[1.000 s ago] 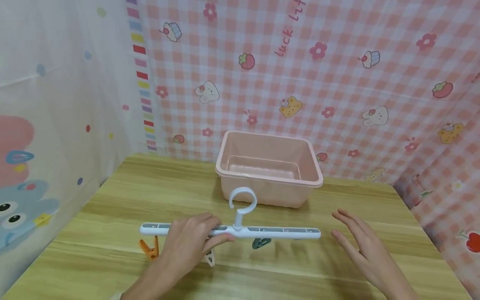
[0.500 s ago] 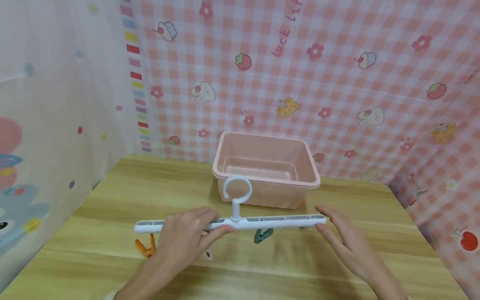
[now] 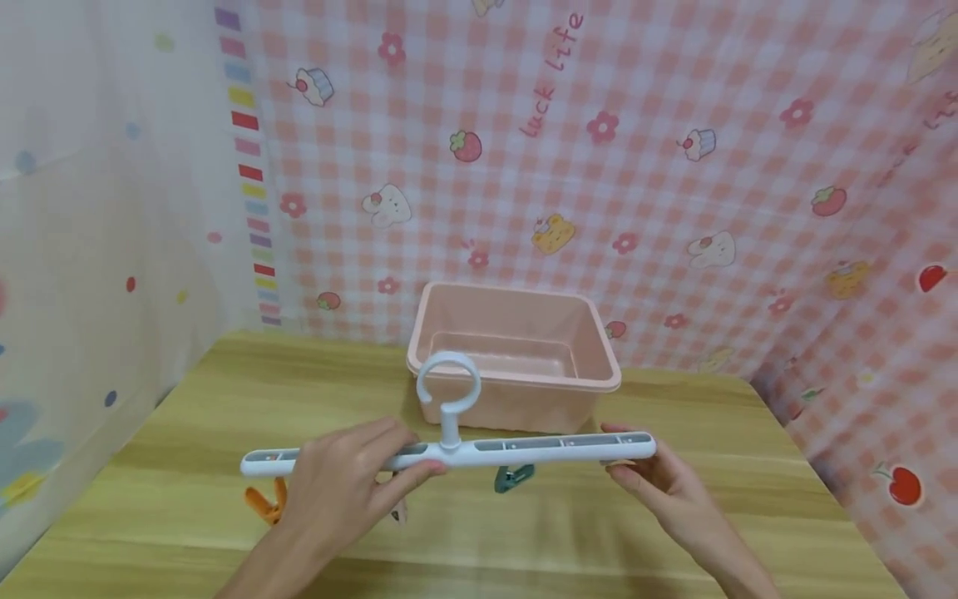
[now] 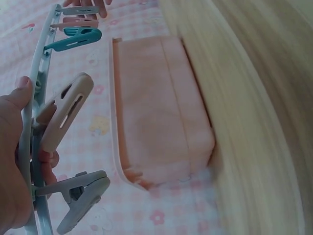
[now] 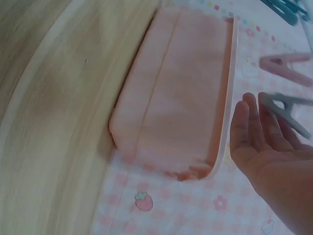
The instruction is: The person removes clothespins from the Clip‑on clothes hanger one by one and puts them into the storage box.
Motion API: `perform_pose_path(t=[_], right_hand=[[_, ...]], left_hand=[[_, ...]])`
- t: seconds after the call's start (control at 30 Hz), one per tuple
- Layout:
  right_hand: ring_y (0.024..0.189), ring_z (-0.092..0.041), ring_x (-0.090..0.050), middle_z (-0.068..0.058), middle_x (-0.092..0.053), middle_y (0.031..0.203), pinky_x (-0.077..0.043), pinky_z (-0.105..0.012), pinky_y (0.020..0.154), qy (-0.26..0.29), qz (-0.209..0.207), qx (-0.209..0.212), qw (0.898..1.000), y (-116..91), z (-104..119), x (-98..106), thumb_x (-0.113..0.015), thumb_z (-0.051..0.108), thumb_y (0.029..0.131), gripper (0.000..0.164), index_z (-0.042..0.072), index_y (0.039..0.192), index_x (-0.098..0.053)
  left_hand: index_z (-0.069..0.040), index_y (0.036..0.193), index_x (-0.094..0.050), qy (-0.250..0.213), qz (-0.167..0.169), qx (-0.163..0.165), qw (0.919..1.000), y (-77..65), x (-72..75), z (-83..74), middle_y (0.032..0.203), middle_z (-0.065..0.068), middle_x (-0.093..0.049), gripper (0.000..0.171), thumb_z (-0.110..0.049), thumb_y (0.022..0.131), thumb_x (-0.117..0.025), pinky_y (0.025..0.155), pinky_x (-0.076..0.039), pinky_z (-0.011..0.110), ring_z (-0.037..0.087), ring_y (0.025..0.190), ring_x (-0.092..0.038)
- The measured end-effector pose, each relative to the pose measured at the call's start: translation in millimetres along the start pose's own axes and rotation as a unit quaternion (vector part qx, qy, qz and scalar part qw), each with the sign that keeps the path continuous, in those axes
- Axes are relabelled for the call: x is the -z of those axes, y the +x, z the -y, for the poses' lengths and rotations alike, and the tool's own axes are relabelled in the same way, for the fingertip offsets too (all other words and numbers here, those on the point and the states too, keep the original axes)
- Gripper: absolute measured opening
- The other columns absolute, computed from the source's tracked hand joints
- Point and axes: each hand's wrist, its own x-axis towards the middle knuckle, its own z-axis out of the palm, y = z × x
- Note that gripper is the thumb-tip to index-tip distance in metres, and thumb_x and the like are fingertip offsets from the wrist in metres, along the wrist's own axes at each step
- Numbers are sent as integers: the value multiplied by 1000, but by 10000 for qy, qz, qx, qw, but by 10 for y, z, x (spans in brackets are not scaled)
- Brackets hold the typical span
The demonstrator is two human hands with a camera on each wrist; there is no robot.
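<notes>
One slim, pale plastic hanger (image 3: 462, 453), left hand (image 3: 337, 478) around its bar, right hand (image 3: 683, 503) straight-fingered near a V-shaped grey clip (image 5: 289, 119)

One tub (image 3: 516, 406), one hanger (image 3: 456, 455), five-plus clips (image 4: 73, 41)

White hanger (image 3: 464, 454) nearly level, hook (image 3: 476, 387) up at twelve o'clock; green clip (image 3: 516, 477) hangs towards four, orange clip (image 3: 262, 504) past eight!

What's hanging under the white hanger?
An orange clip, a green clip, a beige clip, a pink clip and two grey clips. The left hand covers part of the hanger; anything hidden there can't be seen.
</notes>
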Motion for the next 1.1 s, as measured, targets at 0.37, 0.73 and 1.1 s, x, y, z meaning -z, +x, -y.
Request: perform_pose_path(t=[0.37,0.73,1.1], right_hand=[[98,-6,-67,8,-68,107,-54,-22,94,318,-188,-204,9991,-10,-6,-105,-44,4,106,17,-5,116,-54],[92,-7,-66,6,-68,102,-56,-24,88,238,-317,-169,9991,37,3,-119,-43,5,107,19,-2,118,-56],[84,-5,-65,4,-71,95,-56,-20,76,-537,-1011,797,9902,76,-75,-171,-51,-9,99,10,-5,106,-57]], left_hand=[[-26,78,-72,28,-227,214,9995,-22,47,34,70,-19,-67,34,-59,79,-76,45,-31,8,-9,53,-42],[-27,76,-72,-19,-27,426,9991,-28,46,83,67,-21,-62,32,-58,78,-78,44,-28,7,-11,53,-35],[-27,75,-73,55,49,287,9996,8,-4,133,66,-20,-63,33,-60,78,-77,43,-24,6,-11,51,-33]])
